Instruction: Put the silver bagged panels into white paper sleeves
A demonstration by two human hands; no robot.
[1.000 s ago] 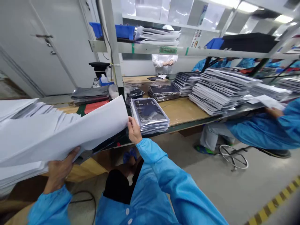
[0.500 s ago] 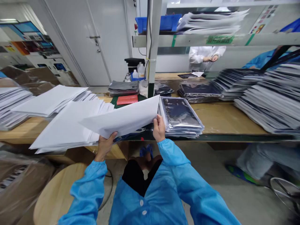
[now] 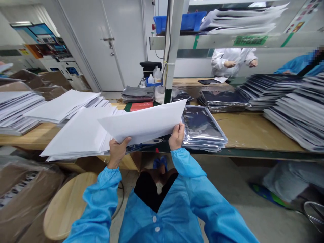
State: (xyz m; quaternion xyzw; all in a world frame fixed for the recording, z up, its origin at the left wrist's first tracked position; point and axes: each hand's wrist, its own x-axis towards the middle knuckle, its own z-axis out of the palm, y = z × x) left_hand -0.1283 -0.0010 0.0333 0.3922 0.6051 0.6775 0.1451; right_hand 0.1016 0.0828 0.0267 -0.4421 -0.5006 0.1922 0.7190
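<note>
Both of my hands hold one large white sheet (image 3: 144,123) above the front edge of the wooden bench (image 3: 243,130). My left hand (image 3: 117,151) pinches its near left corner. My right hand (image 3: 176,135) grips its right edge, fingers wrapped round it. Under the sheet lies something dark and flat, mostly hidden. A stack of dark items in shiny plastic bags (image 3: 202,128) sits just right of my right hand. A fanned pile of white sheets (image 3: 78,135) lies just left of my left hand.
More white piles (image 3: 17,109) lie at far left, tall grey stacks (image 3: 296,108) at right. A steel post (image 3: 172,50) carries a shelf with a blue bin (image 3: 186,22). A person in white (image 3: 233,60) works across the bench. A round wooden stool (image 3: 67,204) and cardboard boxes (image 3: 22,199) stand at lower left.
My view has swung left and steadied on the bench. The white sheet has come in from the left to in front of me and risen a little, both hands still gripping it.
</note>
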